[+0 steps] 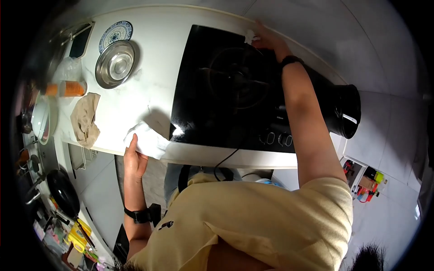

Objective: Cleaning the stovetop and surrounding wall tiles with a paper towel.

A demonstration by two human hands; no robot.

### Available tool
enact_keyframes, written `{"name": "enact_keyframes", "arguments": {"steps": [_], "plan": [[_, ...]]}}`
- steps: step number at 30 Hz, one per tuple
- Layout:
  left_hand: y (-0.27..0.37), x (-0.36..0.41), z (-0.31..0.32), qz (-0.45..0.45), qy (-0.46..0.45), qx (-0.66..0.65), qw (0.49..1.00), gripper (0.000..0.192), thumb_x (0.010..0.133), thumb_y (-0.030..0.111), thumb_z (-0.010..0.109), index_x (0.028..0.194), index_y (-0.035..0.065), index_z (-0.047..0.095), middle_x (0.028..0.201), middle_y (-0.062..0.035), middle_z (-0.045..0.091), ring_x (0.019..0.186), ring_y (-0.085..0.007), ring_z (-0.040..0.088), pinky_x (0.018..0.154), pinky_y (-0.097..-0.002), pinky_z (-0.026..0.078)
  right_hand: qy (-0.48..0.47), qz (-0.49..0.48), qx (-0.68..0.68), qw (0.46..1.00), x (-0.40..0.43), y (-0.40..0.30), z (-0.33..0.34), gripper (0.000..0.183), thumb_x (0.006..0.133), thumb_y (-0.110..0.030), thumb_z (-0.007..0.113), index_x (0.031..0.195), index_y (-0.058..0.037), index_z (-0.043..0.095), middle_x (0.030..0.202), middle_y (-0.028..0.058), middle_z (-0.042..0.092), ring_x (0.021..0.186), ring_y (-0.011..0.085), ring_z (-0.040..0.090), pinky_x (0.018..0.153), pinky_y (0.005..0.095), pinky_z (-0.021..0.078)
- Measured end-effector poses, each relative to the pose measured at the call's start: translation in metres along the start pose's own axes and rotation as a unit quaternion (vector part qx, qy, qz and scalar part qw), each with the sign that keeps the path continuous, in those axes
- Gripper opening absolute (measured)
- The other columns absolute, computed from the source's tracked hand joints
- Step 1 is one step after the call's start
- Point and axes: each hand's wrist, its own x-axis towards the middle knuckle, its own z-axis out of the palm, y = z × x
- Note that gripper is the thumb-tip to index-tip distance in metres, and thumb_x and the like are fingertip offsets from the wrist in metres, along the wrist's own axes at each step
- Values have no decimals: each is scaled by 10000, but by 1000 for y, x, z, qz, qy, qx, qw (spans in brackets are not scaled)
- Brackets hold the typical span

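Note:
At the counter's front edge, my left hand (135, 157) grips a white cloth or paper towel (149, 139), thumb on top. The sheet spreads over the marble-look counter (152, 74) beside the front left corner of a black glass gas cooktop (206, 111). My right hand (269, 39) reaches across to the cooktop's back edge. A small white wipe (250, 36) shows at its fingers, pressed near the rim; part of it is hidden. Two control knobs (277, 138) sit at the cooktop's front, left of my right forearm.
A steel bowl (117, 64) partly covers a blue-patterned plate (117, 34) at the back left. Nearer lie a beige rag (85, 120) and an orange-labelled bottle (73, 88). A black cylindrical pot or appliance (347, 110) stands right. A black frying pan (62, 193) sits far left.

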Motion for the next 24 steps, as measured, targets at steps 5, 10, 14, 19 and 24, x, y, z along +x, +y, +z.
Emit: {"name": "enact_keyframes", "arguments": {"steps": [5, 10, 14, 19, 24], "plan": [[5, 0, -18, 9, -10, -35, 999, 402, 879, 215, 480, 1190, -21, 386, 1164, -110, 487, 1071, -198, 486, 903, -328, 408, 55, 8, -108, 993, 21, -37, 80, 811, 760, -698, 307, 1202, -24, 399, 1066, 158, 503, 812, 208, 561, 715, 276, 471], [17, 0, -33, 5, -4, -48, 999, 401, 883, 211, 472, 1197, -22, 383, 1183, -108, 475, 1086, -200, 473, 913, -332, 397, -116, 35, -430, 895, 49, -43, 137, 871, 744, -739, 232, 1114, -4, 518, 1077, 173, 520, 917, 261, 551, 808, 325, 436], [19, 0, -52, 14, -10, -76, 997, 412, 879, 212, 479, 1204, -20, 377, 1188, -108, 472, 1086, -202, 472, 920, -332, 387, -155, 24, -592, 790, 5, -59, 193, 936, 731, -756, 141, 1157, -3, 499, 1274, 199, 390, 1217, 334, 316, 992, 401, 259], [28, 6, -58, 10, -29, -85, 996, 408, 883, 199, 470, 1214, -14, 363, 1185, -105, 472, 1079, -198, 475, 917, -328, 389, -170, 50, -592, 786, -41, -66, 249, 960, 699, -782, 213, 1072, 36, 549, 1202, 217, 458, 1136, 340, 418, 932, 385, 343], [33, 10, -71, 11, -40, -99, 994, 406, 885, 205, 462, 1217, -7, 364, 1195, -107, 464, 1086, -202, 473, 923, -339, 389, -30, -42, -607, 793, -52, -47, 265, 846, 738, -728, 266, 1273, -83, 385, 1323, 173, 334, 1233, 316, 301, 984, 389, 272]]}}
